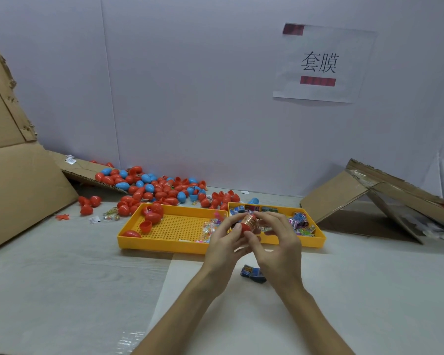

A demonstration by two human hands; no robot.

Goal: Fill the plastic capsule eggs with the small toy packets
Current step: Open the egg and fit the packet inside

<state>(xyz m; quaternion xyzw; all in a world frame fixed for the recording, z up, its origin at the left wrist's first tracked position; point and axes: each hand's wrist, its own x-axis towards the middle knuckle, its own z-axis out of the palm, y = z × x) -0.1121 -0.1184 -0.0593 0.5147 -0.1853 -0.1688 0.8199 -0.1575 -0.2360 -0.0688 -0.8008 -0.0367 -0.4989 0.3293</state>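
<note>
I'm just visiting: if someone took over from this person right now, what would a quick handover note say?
Left hand and right hand both grip one red plastic capsule egg, a shiny red-gold packet at its top.
Small colourful toy packets lie in the right yellow plastic tray; a dark blue packet lies on the table.
Done: unclear, no filled egg can be told apart.
Left: the pile of red and blue plastic eggs behind the trays.
</note>
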